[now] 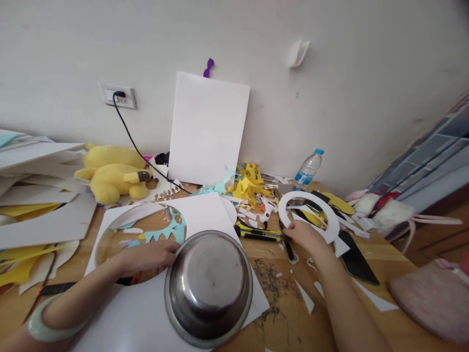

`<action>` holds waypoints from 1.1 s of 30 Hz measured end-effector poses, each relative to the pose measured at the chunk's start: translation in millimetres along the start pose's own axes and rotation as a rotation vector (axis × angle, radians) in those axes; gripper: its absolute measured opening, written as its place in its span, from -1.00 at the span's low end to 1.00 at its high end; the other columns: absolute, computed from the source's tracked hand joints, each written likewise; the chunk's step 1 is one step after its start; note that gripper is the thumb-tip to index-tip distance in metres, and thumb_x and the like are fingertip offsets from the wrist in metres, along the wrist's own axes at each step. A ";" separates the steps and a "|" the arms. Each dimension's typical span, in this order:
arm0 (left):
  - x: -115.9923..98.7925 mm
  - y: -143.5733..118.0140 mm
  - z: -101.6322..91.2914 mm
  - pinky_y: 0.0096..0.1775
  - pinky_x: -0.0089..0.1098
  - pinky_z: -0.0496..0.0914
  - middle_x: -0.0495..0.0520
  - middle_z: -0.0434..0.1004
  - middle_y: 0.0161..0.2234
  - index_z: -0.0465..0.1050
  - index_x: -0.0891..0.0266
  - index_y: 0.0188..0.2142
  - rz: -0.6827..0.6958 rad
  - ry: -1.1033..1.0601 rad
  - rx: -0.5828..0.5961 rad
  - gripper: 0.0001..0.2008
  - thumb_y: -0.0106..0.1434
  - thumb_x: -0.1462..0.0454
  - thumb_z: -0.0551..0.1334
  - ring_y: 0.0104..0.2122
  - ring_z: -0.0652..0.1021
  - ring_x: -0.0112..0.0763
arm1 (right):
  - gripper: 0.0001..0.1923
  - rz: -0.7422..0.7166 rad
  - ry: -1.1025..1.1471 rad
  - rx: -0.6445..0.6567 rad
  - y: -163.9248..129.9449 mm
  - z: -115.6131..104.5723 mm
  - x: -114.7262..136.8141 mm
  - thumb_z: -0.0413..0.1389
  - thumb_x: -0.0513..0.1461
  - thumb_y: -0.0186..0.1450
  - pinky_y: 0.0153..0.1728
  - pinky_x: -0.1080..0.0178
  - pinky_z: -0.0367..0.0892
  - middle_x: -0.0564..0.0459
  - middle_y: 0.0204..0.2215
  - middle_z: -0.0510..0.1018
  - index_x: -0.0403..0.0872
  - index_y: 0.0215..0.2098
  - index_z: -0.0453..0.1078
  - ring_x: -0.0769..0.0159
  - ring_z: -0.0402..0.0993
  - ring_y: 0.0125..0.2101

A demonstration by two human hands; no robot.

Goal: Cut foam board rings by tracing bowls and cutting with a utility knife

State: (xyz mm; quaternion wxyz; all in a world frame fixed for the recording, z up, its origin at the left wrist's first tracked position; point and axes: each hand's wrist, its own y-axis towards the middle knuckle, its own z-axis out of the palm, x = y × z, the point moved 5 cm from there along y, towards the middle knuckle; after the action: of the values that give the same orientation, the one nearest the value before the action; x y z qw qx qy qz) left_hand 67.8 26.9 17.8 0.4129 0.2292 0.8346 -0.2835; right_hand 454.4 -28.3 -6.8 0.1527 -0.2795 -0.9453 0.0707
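Observation:
My left hand (pixel 152 256) rests flat on a white foam sheet (pixel 146 313) that has a large round hole cut in it, beside an upturned steel bowl (pixel 208 288). Blue jagged paper cutouts (pixel 166 232) lie just beyond its fingers. My right hand (pixel 304 234) holds the near edge of a white foam ring (pixel 309 215) that lies over scraps on the wooden table (pixel 289 303). A yellow utility knife (pixel 256 232) and a black pen (pixel 287 247) lie just left of that hand. A pale green bangle (pixel 46 327) sits on my left wrist.
A white board (pixel 208 129) leans on the wall beside a yellow plush toy (pixel 113 171) and a cable from a wall socket (pixel 117 95). A water bottle (pixel 308 168), yellow paper scraps (pixel 249 183), a black phone (pixel 355 259), stacked sheets (pixel 32 205) and a pink cushion (pixel 432 298) surround me.

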 end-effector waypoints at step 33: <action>-59.7 -26.6 91.4 0.16 -0.03 0.02 0.16 0.00 0.24 0.06 0.24 0.22 0.746 0.761 0.035 -0.43 0.28 0.05 -0.03 0.21 0.10 -0.05 | -0.63 -0.422 1.300 0.097 -38.7 5.2 151.4 0.15 0.05 0.05 -0.66 0.38 0.10 0.13 -0.66 0.40 -0.08 -0.40 0.38 0.47 0.20 -0.68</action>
State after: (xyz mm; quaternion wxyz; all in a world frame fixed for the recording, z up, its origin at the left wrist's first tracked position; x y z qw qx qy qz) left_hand 135.6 -62.1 28.7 0.1500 0.6039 0.7823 -0.0282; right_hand 312.4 22.4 34.5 0.7120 -0.0678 -0.6916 -0.1004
